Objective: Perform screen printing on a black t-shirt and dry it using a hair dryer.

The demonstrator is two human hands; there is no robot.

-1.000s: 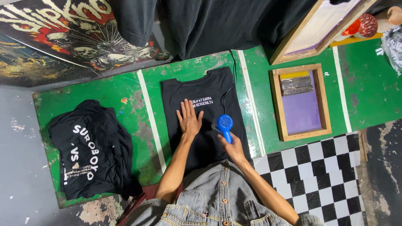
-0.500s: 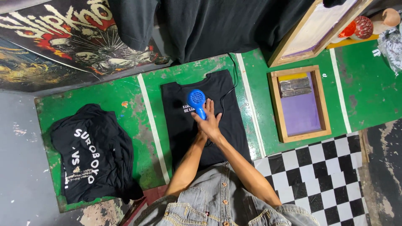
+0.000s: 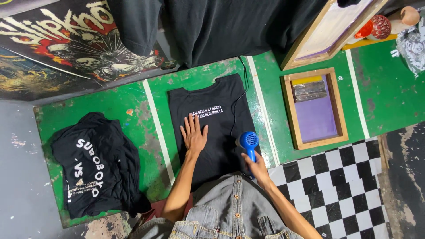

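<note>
The green tabletop [image 3: 115, 106] fills the middle of the frame, crossed by white lines. At its centre lies a black T-shirt [image 3: 221, 132] spread flat, with a small white print across the chest. A crumpled pile of black shirts [image 3: 99, 166] sits at lower left, and a wooden printing frame [image 3: 314, 108] with a purple screen lies to the right. The left hand [image 3: 193, 135] rests open, fingers spread, flat on the shirt just below the print. The right hand [image 3: 256, 167] is closed round the handle of a blue hair dryer [image 3: 248, 141], held over the shirt's right edge. By the look of it, the print is being dried; the dryer would need to swing up and left over the lettering.
</note>
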